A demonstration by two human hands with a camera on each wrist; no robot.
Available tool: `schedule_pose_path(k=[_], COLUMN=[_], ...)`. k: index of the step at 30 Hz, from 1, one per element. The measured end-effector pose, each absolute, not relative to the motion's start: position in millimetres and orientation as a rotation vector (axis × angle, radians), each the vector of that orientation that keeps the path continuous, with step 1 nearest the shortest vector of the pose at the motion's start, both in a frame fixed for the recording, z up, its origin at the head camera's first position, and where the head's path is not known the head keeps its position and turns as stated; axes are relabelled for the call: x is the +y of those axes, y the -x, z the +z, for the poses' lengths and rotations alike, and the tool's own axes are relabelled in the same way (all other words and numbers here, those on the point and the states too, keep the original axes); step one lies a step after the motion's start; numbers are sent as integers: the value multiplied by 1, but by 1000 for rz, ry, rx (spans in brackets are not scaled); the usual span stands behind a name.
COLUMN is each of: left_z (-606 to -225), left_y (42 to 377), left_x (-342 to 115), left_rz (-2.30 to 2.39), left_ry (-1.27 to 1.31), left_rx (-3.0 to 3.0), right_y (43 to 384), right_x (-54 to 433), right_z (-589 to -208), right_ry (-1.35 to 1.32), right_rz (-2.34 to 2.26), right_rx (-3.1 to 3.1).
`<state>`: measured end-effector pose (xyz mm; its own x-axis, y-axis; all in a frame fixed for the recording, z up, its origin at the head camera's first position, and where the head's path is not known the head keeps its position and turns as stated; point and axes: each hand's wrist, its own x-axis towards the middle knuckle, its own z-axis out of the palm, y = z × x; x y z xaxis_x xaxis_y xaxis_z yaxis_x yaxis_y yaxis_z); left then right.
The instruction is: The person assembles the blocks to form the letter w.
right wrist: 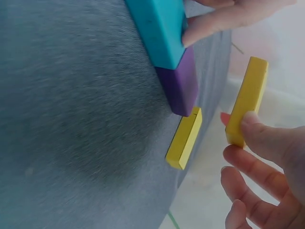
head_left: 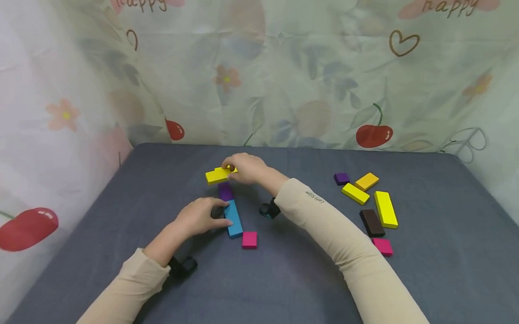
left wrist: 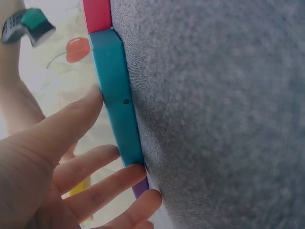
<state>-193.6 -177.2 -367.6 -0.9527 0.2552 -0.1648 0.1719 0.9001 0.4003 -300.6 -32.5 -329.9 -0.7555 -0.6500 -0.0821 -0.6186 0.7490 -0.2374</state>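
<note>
My right hand (head_left: pixel 247 168) is above the far end of a row of blocks, pinching a yellow block (right wrist: pixel 249 98) between thumb and fingers, raised off the table. Below it a second yellow block (right wrist: pixel 185 140) lies at the end of a purple block (right wrist: pixel 180 88). That purple piece meets the end of a longer blue block (head_left: pixel 233 219). Along the blue block's left side rests my left hand (head_left: pixel 199 216), thumb and fingertips touching it with the fingers spread. A pink block (head_left: pixel 249 240) sits against the blue block's near end.
To the right lies a loose group: a small purple block (head_left: pixel 341 178), an orange-yellow block (head_left: pixel 367 181), yellow blocks (head_left: pixel 355 193), a dark brown block (head_left: pixel 372 222) and a pink block (head_left: pixel 383 247). A printed curtain (head_left: pixel 288 77) hangs behind the dark grey table (head_left: pixel 298 287).
</note>
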Motion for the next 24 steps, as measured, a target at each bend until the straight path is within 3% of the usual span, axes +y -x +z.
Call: schedule_pose_path(k=[24], left_z=[-367], left_y=[191], left_x=[-175], left_rz=[538], left_ry=[-331], left_rx=[2864], right_y=[247], right_x=[71], right_z=[-346], right_ry=[1154], right_rz=[-400], right_rx=[2745])
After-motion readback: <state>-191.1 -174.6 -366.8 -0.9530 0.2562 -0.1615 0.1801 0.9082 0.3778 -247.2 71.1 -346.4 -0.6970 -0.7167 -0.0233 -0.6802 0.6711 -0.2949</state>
